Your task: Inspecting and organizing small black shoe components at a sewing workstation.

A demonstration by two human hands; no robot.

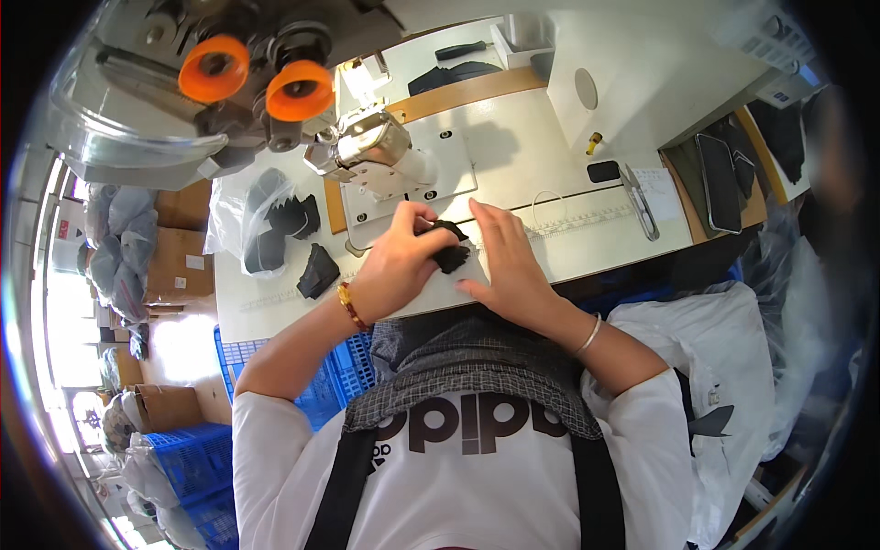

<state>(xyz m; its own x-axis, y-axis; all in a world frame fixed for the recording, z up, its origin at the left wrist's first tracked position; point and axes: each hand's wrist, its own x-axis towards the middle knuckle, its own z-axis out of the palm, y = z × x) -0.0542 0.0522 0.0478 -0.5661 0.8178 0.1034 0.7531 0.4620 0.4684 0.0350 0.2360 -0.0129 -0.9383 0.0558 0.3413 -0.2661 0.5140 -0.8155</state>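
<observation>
My left hand (396,263) pinches a small black piece of material (452,258) with a jagged edge, its fingers closed around it. Just to the right, my right hand (510,268) lies on the white worktable with its fingers stretched out and nothing in it. Both hands are at the near side of a sewing machine's metal head (371,147), close to its pale plate (440,174). Left of my left hand lies a folded black piece (318,271). More dark pieces (295,218) sit beside and in a clear plastic bag (240,220).
Two orange-rimmed knobs (300,91) hang at the upper left. On the table's right lie scissors-like metal tweezers (642,203), a small black oblong (603,171) and a yellow-tipped piece (594,143). A phone (719,183) rests farther right. Blue crates (344,371) stand below the table edge.
</observation>
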